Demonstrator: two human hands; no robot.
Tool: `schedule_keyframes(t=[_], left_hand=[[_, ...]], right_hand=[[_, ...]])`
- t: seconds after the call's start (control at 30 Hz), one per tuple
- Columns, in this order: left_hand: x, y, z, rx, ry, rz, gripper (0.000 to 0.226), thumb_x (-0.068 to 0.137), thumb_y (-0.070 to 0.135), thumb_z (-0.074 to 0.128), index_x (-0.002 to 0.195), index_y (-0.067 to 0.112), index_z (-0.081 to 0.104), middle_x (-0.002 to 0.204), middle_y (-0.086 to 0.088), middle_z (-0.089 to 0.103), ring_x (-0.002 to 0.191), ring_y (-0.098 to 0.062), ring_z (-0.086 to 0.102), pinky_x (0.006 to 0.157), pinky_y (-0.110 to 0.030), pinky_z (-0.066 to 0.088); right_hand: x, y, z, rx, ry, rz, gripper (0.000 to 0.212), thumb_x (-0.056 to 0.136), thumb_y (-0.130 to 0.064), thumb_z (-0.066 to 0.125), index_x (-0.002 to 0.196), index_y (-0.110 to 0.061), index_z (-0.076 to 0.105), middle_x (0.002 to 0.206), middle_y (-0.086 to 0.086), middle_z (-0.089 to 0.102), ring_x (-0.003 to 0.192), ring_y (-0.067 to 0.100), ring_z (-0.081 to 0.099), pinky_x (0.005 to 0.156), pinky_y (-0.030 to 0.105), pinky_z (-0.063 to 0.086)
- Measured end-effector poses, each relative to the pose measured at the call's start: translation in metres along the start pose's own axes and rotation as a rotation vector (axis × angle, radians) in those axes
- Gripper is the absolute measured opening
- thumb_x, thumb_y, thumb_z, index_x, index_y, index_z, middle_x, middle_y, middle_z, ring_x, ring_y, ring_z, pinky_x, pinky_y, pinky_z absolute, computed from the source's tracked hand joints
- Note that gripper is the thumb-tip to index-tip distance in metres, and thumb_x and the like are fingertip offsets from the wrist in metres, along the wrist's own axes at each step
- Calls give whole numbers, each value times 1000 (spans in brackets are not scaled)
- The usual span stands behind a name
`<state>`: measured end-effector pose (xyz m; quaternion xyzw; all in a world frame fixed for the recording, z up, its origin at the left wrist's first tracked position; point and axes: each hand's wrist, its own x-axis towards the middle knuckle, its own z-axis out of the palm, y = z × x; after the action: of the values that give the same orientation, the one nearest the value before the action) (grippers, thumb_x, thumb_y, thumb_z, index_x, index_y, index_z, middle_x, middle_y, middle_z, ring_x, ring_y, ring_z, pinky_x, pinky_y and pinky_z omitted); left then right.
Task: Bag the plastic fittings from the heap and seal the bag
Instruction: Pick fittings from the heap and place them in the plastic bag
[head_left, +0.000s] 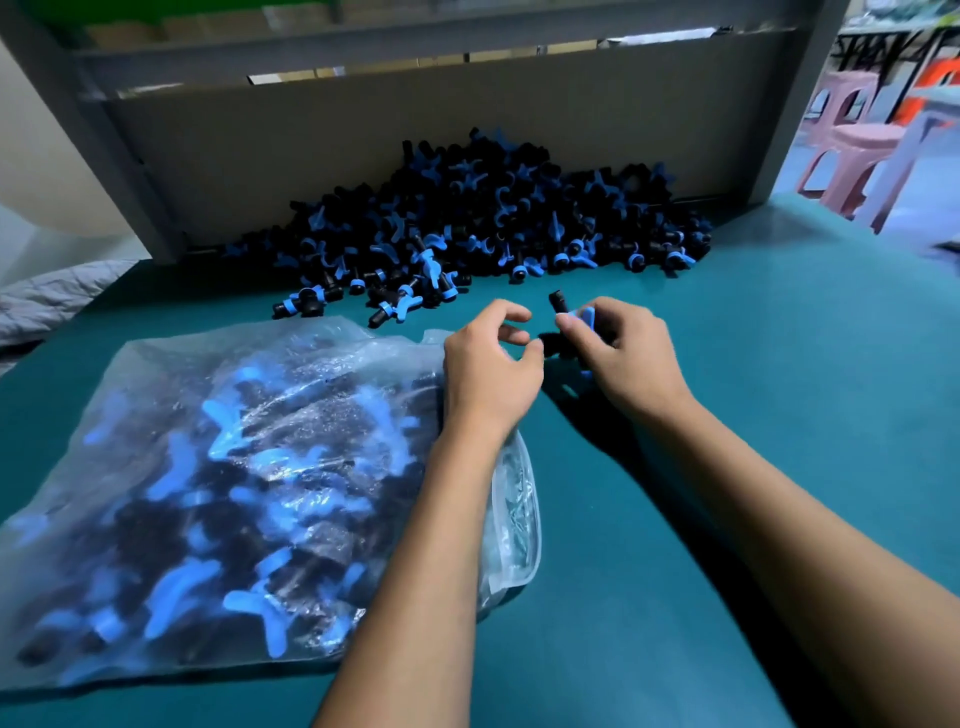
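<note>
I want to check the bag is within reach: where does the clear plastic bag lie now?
In the head view the clear plastic bag lies on the green table at the lower left, under the left hand, in front of the heap of fittings.

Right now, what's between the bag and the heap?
In the head view, mostly bare green table, plus a few stray fittings off the heap. Both hands sit off the bag's far right corner.
</note>
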<state>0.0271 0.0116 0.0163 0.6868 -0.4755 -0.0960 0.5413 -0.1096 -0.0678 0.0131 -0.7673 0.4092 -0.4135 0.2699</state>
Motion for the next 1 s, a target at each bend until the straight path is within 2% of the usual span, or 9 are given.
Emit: schedule_keyframes(t=[0.17, 0.27, 0.33, 0.43, 0.5, 0.57, 0.7, 0.87, 1.0], left_hand=[[-5, 7, 12, -214, -143, -83, 16, 86, 42, 62, 93, 37, 74, 82, 9, 76, 72, -16, 70, 70, -40, 62], [-6, 2, 12, -256, -174, -88, 10, 84, 34, 71, 90, 29, 76, 80, 8, 77, 67, -12, 69, 59, -31, 55], [-5, -2, 11, -316, -165, -99, 4, 87, 23, 75, 85, 26, 75, 75, 6, 75, 58, -11, 64, 52, -24, 48], [-3, -5, 10, -376, -139, -156, 9, 89, 15, 76, 85, 22, 74, 70, 6, 71, 52, -11, 61, 45, -21, 45], [-2, -5, 11, -393, -117, -199, 9, 91, 14, 73, 88, 22, 73, 68, 8, 69, 50, -11, 60, 45, -21, 44], [-2, -7, 12, -364, -91, -226, 15, 96, 16, 67, 87, 27, 71, 69, 10, 68, 50, -9, 59, 46, -23, 45], [-1, -11, 13, -374, -125, -226, 16, 99, 19, 67, 85, 27, 72, 67, 16, 69, 51, -6, 59, 49, -23, 47], [-3, -13, 13, -431, -219, -146, 21, 84, 6, 82, 86, 24, 72, 80, 5, 74, 71, -8, 66, 68, -22, 52], [-3, -16, 12, -415, -220, -177, 18, 85, 11, 83, 85, 23, 70, 75, 7, 72, 64, -9, 62, 55, -22, 48]], right_hand=[[-18, 2, -14, 324, -172, 72, 47, 102, -51, 50, 72, -18, 67, 59, -13, 51, 56, 6, 42, 56, 24, 35], [-17, 4, -17, 371, -217, 62, 41, 105, -46, 46, 80, -17, 63, 64, -18, 52, 58, -1, 43, 55, 15, 36], [-15, 6, -18, 425, -227, 105, 39, 103, -48, 49, 85, -15, 60, 70, -17, 56, 64, 1, 51, 60, 16, 42], [-14, 12, -21, 601, -269, 201, 33, 100, -46, 56, 90, -14, 59, 68, -8, 57, 55, 8, 50, 50, 21, 39], [-12, 15, -23, 789, -302, 275, 24, 97, -35, 60, 95, -10, 59, 74, 2, 57, 55, 12, 49, 48, 21, 39], [-10, 18, -23, 967, -297, 321, 7, 98, -12, 60, 96, -5, 63, 84, 10, 63, 65, 17, 61, 54, 23, 50], [-13, 20, -21, 878, -179, 284, 12, 92, 4, 65, 103, 1, 69, 96, 19, 70, 78, 23, 73, 74, 25, 59], [-15, 15, -21, 664, -94, 236, 12, 83, -16, 82, 92, -14, 76, 80, 4, 74, 60, 10, 62, 51, 21, 46], [-16, 14, -21, 646, -97, 220, 12, 80, -21, 85, 89, -17, 78, 77, 1, 75, 58, 8, 62, 51, 19, 46]])
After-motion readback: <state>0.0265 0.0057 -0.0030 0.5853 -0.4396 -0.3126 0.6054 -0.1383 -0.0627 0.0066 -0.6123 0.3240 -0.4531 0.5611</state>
